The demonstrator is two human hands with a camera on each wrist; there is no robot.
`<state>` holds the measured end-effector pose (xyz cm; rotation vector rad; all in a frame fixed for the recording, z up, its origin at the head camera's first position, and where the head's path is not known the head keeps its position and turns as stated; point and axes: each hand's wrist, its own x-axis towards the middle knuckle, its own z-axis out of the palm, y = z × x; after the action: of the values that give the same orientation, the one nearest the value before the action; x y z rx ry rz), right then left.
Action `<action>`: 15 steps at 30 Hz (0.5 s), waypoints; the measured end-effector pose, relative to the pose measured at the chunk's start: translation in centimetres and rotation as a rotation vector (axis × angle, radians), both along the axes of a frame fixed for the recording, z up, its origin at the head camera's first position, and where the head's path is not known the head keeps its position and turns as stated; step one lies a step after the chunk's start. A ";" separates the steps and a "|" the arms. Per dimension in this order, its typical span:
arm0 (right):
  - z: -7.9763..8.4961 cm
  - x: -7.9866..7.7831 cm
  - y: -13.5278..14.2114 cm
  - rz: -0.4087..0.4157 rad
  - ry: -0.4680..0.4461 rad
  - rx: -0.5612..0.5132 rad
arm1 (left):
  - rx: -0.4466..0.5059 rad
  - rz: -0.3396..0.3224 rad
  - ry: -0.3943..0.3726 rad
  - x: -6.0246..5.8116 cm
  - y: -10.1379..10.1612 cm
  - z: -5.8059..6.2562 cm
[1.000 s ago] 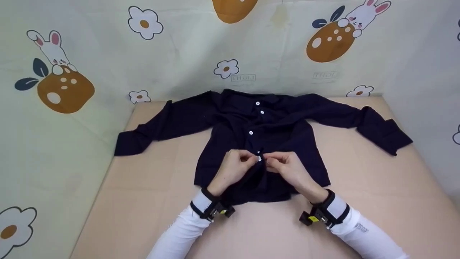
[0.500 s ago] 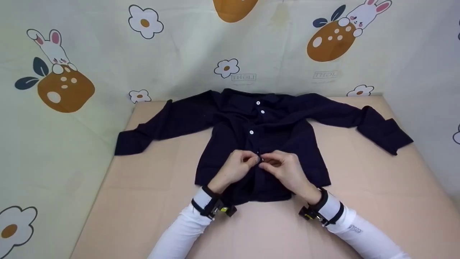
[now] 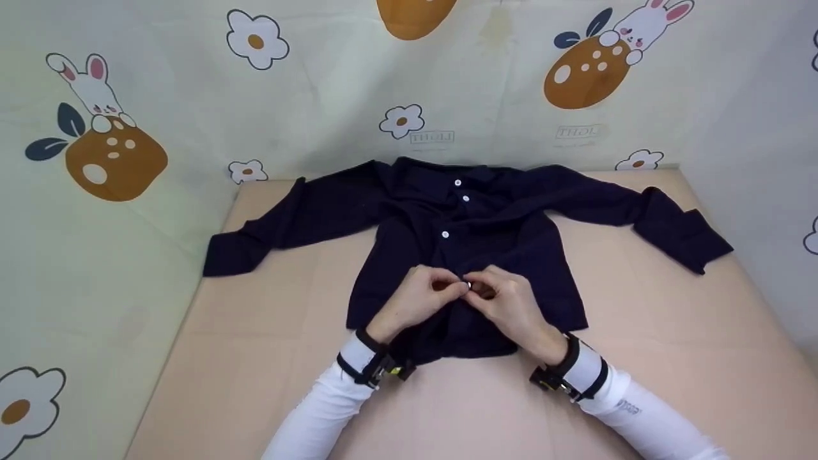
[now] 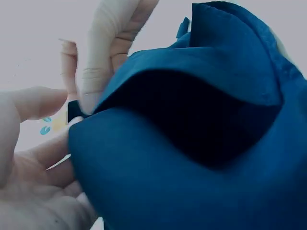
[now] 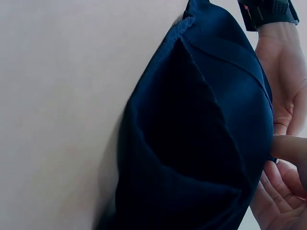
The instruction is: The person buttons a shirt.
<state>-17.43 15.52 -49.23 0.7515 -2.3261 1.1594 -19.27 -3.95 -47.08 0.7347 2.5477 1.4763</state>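
A dark navy button-up shirt lies spread on the table with its collar away from me. My left hand pinches the front placket low down, thumb against fingertips. Right beside it, my right hand pinches the same spot, and the fingertips of both hands nearly meet. A small white button peeks out between them, mostly covered. Both wrist views show the lifted shirt front bulging open into a dark hollow below the hands. The buttonhole cannot be made out.
Farther up the front sit several white buttons, one of them the middle button. The shirt's sleeves stretch out left and right over the beige tabletop. A printed curtain with rabbits and flowers stands behind and at the sides.
My right hand has come in leftward to meet the left hand at the placket. The lower button, plainly visible a second ago, is now mostly covered by fingers. My left hand has barely moved.
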 end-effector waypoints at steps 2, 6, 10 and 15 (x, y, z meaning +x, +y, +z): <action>0.0 0.0 0.0 0.004 0.017 0.002 | -0.018 0.020 0.065 0.2 0.2 0.0; -0.1 0.0 -0.1 0.023 -0.008 -0.026 | -0.058 0.055 0.153 0.4 0.3 0.0; 0.2 0.1 0.1 0.062 -0.135 -0.060 | -0.059 0.071 0.180 0.4 0.3 0.0; 1.1 -0.5 0.9 0.113 -0.463 -0.198 | -0.057 0.118 0.181 0.2 0.0 0.1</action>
<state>-17.88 16.46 -48.09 0.5960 -2.4968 1.7406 -19.03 -3.91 -46.95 0.7549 2.7997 1.4236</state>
